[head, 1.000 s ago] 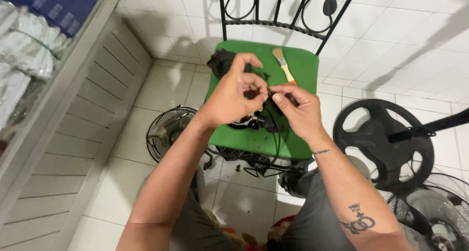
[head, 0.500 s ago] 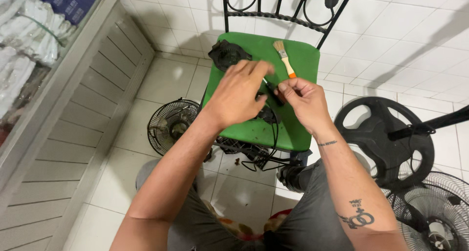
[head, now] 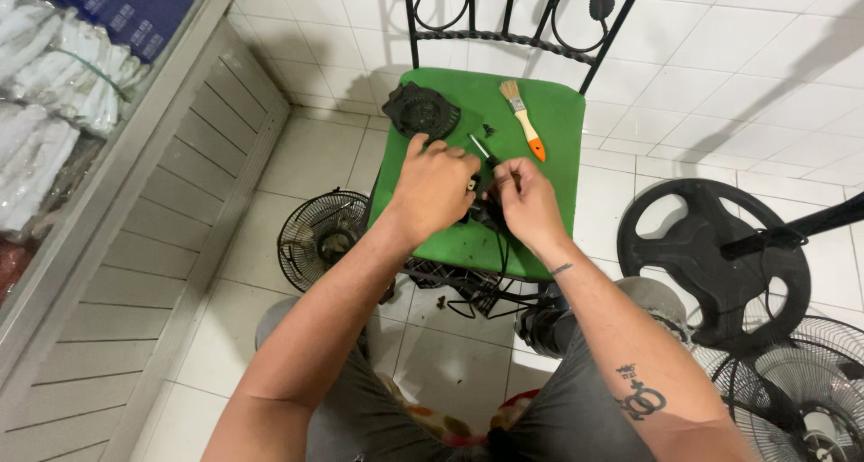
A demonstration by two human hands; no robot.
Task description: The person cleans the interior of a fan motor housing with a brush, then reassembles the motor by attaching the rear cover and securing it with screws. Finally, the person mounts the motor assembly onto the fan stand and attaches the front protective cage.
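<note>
A paintbrush with an orange handle lies near the far right corner of the green chair seat. A round black cover sits at the far left corner. A wire fan guard rests on the tiled floor left of the seat, a black round base to the right.

A small black part with thin black wires trailing toward the seat's near edge sits on the green chair seat — mostly hidden between the two hands, so its shape cannot be told. A slim screwdriver juts out just above it, tilted.
</note>
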